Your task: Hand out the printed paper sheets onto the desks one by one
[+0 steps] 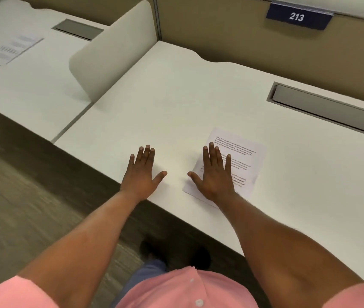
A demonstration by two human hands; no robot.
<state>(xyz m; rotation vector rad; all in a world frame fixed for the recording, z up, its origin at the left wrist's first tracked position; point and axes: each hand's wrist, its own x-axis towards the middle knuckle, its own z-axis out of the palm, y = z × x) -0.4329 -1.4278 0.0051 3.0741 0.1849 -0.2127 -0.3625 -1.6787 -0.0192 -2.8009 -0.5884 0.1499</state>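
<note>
Both my hands lie flat, palms down, fingers spread and gripping nothing. My left hand (142,174) rests on the bare white counter (176,103) close to its front edge, thumb pointing toward my other hand. My right hand (215,174) presses on a printed paper sheet (241,156), covering its left half; the sheet's printed lines run out past my right fingers (212,152) on their right and just ahead of their tips, and its near corner sits by my wrist at the counter's edge. The 2 thumbs are near each other but apart.

Well ahead of my right fingers, to the right, a grey cable tray (327,107) is sunk into the counter. Far ahead, a blue tag (298,16) on the partition reads 213. Ahead and left of my left fingers stands a rounded white divider (110,56), and beyond it, on the neighbouring counter (32,85), lies a second printed sheet (11,48) near another tray (78,29).
</note>
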